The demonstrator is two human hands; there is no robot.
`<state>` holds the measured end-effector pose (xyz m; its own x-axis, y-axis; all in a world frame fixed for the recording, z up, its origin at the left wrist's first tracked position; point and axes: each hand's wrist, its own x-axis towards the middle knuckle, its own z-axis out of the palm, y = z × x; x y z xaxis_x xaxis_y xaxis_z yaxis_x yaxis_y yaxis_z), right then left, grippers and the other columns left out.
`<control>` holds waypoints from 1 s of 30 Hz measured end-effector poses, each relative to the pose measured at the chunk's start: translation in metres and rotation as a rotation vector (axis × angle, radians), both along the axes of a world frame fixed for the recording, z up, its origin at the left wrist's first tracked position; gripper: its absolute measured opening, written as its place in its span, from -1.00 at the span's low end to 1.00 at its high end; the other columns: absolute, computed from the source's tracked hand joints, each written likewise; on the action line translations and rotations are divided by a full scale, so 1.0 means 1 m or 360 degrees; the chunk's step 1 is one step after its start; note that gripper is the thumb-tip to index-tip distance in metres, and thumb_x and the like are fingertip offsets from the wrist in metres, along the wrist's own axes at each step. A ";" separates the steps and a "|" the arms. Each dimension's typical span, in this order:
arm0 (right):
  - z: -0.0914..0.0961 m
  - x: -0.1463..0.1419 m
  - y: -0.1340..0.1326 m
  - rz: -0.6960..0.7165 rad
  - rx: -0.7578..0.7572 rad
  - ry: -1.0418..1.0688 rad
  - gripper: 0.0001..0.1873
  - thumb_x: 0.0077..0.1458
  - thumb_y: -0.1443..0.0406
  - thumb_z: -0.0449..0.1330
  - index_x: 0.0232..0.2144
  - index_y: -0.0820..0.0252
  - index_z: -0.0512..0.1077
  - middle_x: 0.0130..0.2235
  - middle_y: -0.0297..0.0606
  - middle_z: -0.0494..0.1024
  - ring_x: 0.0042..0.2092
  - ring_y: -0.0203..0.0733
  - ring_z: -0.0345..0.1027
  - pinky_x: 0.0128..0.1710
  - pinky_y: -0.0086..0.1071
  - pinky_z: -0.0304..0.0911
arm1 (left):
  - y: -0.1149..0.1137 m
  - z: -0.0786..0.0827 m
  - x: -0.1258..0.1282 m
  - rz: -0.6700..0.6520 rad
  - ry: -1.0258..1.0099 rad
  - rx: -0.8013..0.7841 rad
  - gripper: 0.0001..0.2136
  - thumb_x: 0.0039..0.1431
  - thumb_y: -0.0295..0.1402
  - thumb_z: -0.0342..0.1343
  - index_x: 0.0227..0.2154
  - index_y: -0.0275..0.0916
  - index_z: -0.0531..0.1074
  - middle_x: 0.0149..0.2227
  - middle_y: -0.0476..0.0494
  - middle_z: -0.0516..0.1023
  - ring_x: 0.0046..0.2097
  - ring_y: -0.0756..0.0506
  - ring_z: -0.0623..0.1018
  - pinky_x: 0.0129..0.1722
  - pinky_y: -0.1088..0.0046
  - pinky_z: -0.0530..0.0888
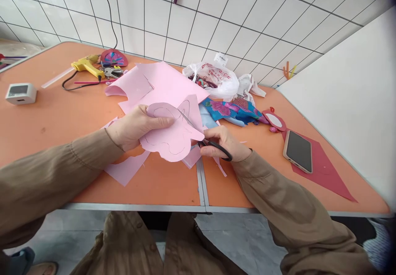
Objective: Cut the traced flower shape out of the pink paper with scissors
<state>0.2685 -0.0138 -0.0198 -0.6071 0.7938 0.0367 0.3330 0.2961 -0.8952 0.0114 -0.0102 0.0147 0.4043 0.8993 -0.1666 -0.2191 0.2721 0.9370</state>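
Left fingers [162, 122] pinch pink paper [168, 144] by left edge | right fingers [215, 132] grip scissors [223, 148] at its right

Pink paper [176, 137] is showing dark curved outlines; scissors [221, 147] are showing black handles. Toward far edge of orange table [170, 188], blue fabric [235, 112] is displaying pink floral print.

Your one view looks from your head, forward and down across the table [167, 188]. It sits close: your left hand [131, 127] and right hand [227, 143] fall mid-view, and your sleeves [62, 168] run in from the lower sides. The wall [156, 19] spans the top, the floor [238, 233] the bottom.
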 end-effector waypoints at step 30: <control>-0.008 0.000 0.000 -0.0022 -0.0221 0.0164 -0.40 -0.14 -0.08 0.43 -0.30 0.37 0.59 -0.62 -0.42 0.30 -0.62 -0.41 0.14 -0.67 -0.47 0.00 | 0.001 -0.003 0.001 -0.0090 -0.0065 -0.0045 -0.80 -0.10 -0.35 0.47 -0.43 -0.32 0.63 -0.44 -0.13 0.66 -0.43 -0.08 0.61 -0.46 0.48 0.57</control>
